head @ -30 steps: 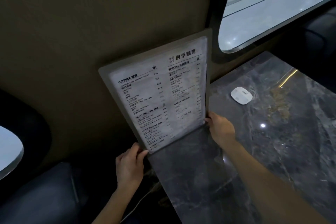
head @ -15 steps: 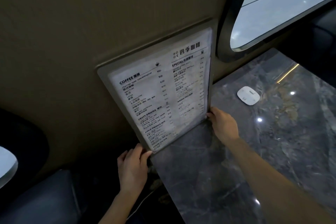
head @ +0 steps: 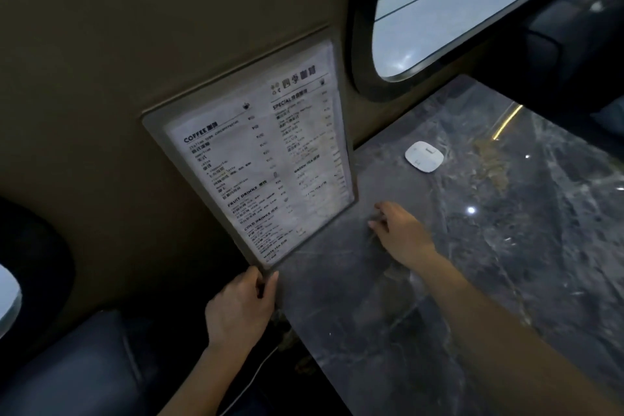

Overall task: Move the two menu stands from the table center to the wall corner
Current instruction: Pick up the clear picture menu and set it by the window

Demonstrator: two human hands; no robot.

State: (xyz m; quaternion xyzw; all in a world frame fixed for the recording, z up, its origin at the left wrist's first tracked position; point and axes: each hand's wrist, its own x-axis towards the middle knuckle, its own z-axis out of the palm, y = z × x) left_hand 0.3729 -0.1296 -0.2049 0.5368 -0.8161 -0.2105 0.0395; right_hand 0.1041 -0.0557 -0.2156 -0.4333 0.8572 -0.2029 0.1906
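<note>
Pinching menu stand (head: 260, 159) corner, left hand (head: 238, 309).

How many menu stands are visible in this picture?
1. The menu stand is upright against the wall at the table's edge, its lower corner pinched by the left hand. A second could be hidden behind it; I cannot tell.

Glossy grey marble table (head: 439, 297); matt plastic-framed paper menu stand (head: 263, 159).
</note>
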